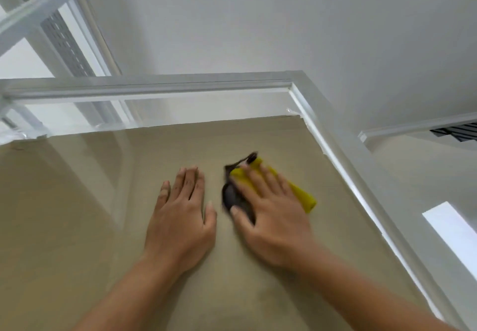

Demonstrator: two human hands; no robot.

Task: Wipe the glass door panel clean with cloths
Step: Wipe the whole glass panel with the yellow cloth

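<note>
Glass door panel (85, 201): fills the lower part of the view, seen from below; most of it looks brown, with a clear strip at the top
Door frame (154, 85): white, it runs along the top and down the right side of the panel
Left hand (180, 217): lies flat on the glass, fingers straight and close together, thumb out to the side, holding nothing
Right hand (273, 217): just beside the left one, fingers straight and a little spread, pressing two cloths on the glass
Yellow cloth (303, 197): under the fingers, its end comes out on the right
Dark cloth (230, 196): under the thumb and first finger, blurred
Ceiling (258, 21): white, above the frame
</note>
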